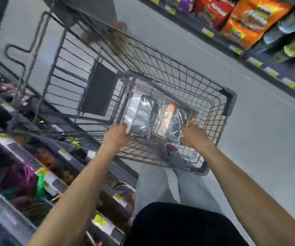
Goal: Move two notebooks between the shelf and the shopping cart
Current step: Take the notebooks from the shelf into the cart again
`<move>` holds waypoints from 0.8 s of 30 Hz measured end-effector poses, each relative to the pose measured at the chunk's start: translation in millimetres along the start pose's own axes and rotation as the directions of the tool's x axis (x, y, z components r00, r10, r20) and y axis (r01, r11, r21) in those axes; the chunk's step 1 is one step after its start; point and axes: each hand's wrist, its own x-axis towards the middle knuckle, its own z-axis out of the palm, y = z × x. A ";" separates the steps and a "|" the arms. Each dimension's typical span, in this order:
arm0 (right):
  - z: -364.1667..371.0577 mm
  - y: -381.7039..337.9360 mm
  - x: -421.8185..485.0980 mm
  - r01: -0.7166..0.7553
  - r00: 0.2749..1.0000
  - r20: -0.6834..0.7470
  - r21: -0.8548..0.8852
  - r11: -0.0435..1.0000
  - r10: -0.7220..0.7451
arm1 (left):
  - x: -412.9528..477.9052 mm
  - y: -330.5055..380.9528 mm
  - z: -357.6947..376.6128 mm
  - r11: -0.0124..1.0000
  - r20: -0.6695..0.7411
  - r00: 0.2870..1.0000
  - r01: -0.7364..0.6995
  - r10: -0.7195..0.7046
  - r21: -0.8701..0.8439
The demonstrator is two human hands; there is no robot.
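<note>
A grey wire shopping cart (229, 103) fills the middle of the head view, and the picture is blurred. Two notebooks wrapped in shiny plastic are inside its basket. The dark notebook (141, 114) is on the left and my left hand (116, 134) grips its near edge. The notebook with an orange cover (171, 119) is on the right and my right hand (194, 134) grips its near corner. Both arms reach in over the cart's near rim. Whether the notebooks rest on the cart floor or hang just above it cannot be told.
A shelf (42, 174) with yellow price tags and mixed goods runs along my left. Across the grey aisle floor (258, 139), another shelf holds orange snack bags (249, 20). My legs stand just behind the cart.
</note>
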 end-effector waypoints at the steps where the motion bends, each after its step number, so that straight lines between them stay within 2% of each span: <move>1: 8.3 -1.5 12.1 -0.025 1.000 0.018 0.051 0.998 0.024 | 16.6 -5.6 3.0 1.000 0.044 0.999 0.003 -0.004 0.013; 3: 28.1 -3.7 33.2 -0.073 0.996 0.057 0.159 0.985 0.065 | 51.5 -16.8 11.8 0.998 0.111 0.994 -0.014 0.007 0.061; 6: 52.9 -3.0 59.4 -0.114 0.990 0.104 0.232 0.966 0.091 | 102.7 -37.0 32.4 0.995 0.178 0.984 0.017 -0.034 0.096; 9: 73.5 -1.1 77.3 -0.177 0.982 0.123 0.334 0.926 0.143 | 146.0 -57.5 54.9 0.996 0.187 0.981 0.044 -0.057 0.074; 12: 87.5 -2.4 91.2 -0.297 0.953 0.101 0.483 0.824 0.284 | 147.8 -46.9 46.1 0.999 0.179 0.983 0.040 -0.036 -0.020; 14: 95.4 -3.7 99.5 -0.349 0.927 0.090 0.564 0.748 0.364 | 149.9 -42.6 48.5 0.990 0.194 0.977 0.105 -0.085 -0.095; 19: 112.0 -10.2 115.2 -0.379 0.864 0.059 0.729 0.570 0.500 | 168.2 -48.1 72.3 0.955 0.205 0.963 0.217 -0.175 -0.205; 24: 129.4 -20.9 123.3 -0.360 0.804 -0.037 0.764 0.535 0.594 | 181.9 -55.4 91.4 0.931 0.245 0.947 0.267 -0.206 -0.249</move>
